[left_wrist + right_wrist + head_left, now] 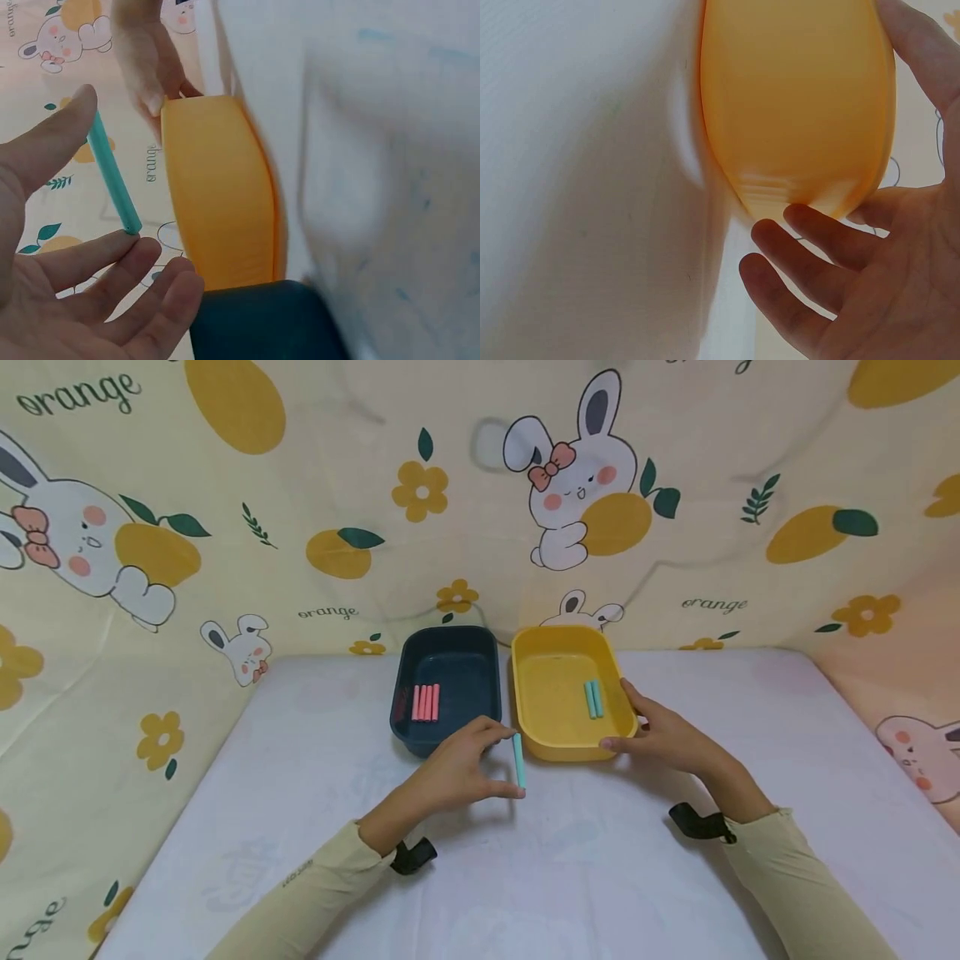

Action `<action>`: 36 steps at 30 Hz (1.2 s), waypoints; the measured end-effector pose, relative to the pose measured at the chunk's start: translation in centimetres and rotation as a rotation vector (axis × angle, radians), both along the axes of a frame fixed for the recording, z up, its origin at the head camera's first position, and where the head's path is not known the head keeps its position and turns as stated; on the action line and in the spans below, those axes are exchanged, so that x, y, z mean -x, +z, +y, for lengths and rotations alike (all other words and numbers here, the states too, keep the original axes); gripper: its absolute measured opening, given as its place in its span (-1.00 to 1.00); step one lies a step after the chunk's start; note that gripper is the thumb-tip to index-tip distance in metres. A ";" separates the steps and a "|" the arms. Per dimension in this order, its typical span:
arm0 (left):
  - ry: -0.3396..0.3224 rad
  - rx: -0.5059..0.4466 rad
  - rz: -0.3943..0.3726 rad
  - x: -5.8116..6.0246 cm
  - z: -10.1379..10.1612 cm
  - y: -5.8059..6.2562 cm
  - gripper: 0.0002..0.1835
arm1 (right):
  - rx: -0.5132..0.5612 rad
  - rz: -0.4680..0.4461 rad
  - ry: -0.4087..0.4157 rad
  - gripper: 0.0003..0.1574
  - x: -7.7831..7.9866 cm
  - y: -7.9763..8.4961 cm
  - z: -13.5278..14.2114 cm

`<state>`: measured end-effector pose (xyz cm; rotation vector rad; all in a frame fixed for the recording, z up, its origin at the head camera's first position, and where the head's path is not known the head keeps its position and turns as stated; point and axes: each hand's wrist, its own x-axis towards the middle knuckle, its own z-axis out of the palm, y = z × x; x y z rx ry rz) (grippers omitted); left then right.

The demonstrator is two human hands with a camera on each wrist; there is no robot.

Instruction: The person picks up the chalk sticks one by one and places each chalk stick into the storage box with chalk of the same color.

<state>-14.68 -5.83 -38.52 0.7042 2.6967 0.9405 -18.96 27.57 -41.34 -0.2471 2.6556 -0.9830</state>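
Observation:
Held end to end between the thumb and a fingertip of my left hand [461, 764] is a teal stick of chalk [519, 762], upright in front of the gap between two bins. The left wrist view shows the same chalk [112, 174] spanning thumb and finger, the other fingers loosely bent. My right hand [667, 735] grips the front right corner of the yellow bin [558, 752], thumb at the front and a finger along the right side. In the right wrist view several fingers lie close under the yellow wall [802, 112]. Two teal chalk sticks [593, 699] lie inside this bin.
Left of the yellow bin stands a dark blue bin [450, 635] holding several pink chalk sticks [425, 702] side by side. Both bins sit at the back of the white-covered table [570, 868], against a cloth backdrop [465, 552] printed with rabbits and oranges.

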 end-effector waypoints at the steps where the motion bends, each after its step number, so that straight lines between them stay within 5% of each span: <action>1: 0.005 -0.004 0.003 0.1 0.0 0.1 -0.15 | -0.002 0.002 0.002 0.47 0.0 0.0 0.0; 36: -0.021 0.009 0.008 2.2 3.0 1.5 -0.12 | 0.008 0.046 0.023 0.41 -0.1 0.1 -0.2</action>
